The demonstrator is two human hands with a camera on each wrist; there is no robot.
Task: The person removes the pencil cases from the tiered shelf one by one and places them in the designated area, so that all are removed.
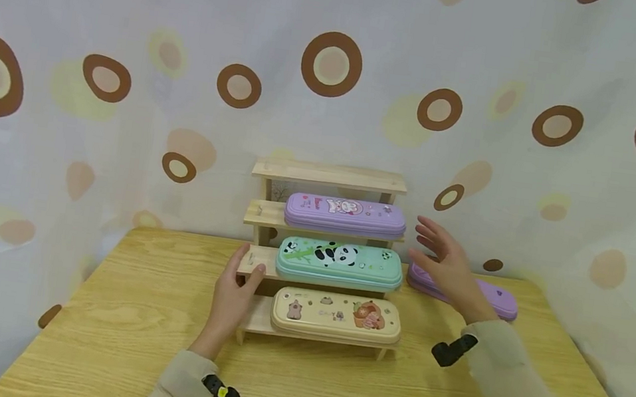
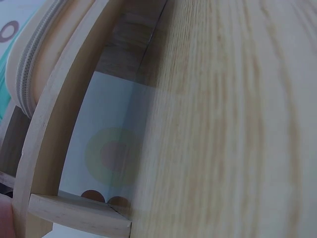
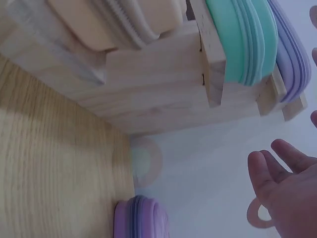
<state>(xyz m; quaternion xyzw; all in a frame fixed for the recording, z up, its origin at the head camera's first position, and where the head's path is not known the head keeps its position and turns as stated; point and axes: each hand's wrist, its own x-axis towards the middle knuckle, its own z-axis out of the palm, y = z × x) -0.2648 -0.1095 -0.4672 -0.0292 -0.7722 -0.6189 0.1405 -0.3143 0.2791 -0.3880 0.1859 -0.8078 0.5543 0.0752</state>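
Observation:
A stepped wooden shelf [image 1: 267,214] stands at the back of the table. It carries a purple pencil case [image 1: 344,215], a green panda case [image 1: 340,261] and a beige case [image 1: 336,315], one per step; the top step is bare. My left hand [image 1: 245,267] holds the left end of the green case's step, thumb on its front edge. My right hand [image 1: 439,253] hovers open to the right of the shelf, fingers spread, above a second purple case [image 1: 500,302] lying on the table. In the right wrist view the right hand [image 3: 287,193] holds nothing, with that case [image 3: 141,218] below it.
The wooden table [image 1: 158,311] has bare room in front of the shelf and to its left. A dotted curtain [image 1: 130,66] closes off the back and both sides. The left wrist view shows only the shelf's frame [image 2: 44,124] and the table top [image 2: 223,124].

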